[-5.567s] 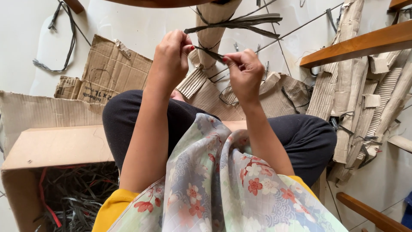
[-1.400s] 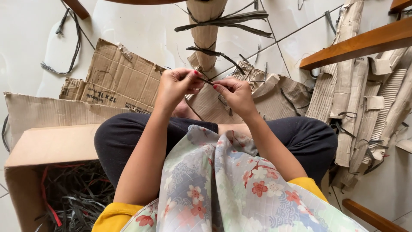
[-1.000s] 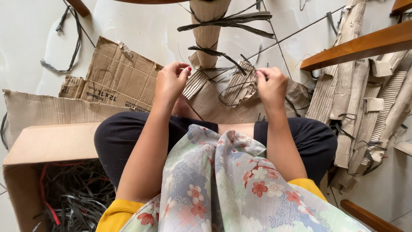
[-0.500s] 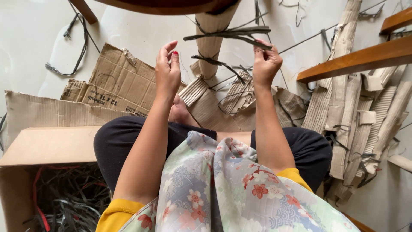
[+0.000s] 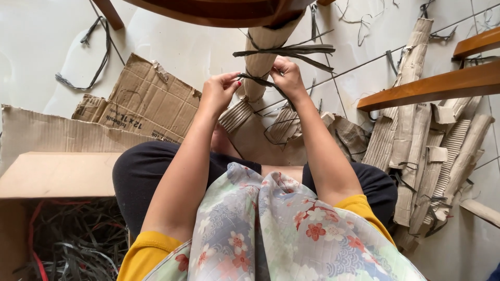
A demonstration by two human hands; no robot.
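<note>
Both hands are raised to a chair leg wrapped in corrugated cardboard (image 5: 260, 62), which rises toward twelve o'clock under a dark wooden seat (image 5: 219, 10). The left hand (image 5: 219, 93) pinches one end of a thin dark strap (image 5: 258, 81) between thumb and fingertips, at about eleven o'clock from the knees. The right hand (image 5: 285, 78) grips the other end just beside the leg, at about one o'clock. The two hands are apart, with the strap drawn across the cardboard wrap between them. A second dark strap (image 5: 291, 50) is already tied around the leg just above, its loose ends sticking out toward three o'clock.

At nine o'clock lie flattened cardboard sheets (image 5: 140, 104) on the tiled floor (image 5: 47, 41). At seven o'clock an open cardboard box (image 5: 57, 174) holds a tangle of dark and red straps (image 5: 73, 244). At three o'clock, wooden rails (image 5: 432, 88) cross above several rolled strips of corrugated cardboard (image 5: 422, 156). A loose strap (image 5: 91, 57) lies on the floor at ten o'clock. The person sits with dark trousers (image 5: 151, 171) and a flowered cloth (image 5: 271, 229) over the lap.
</note>
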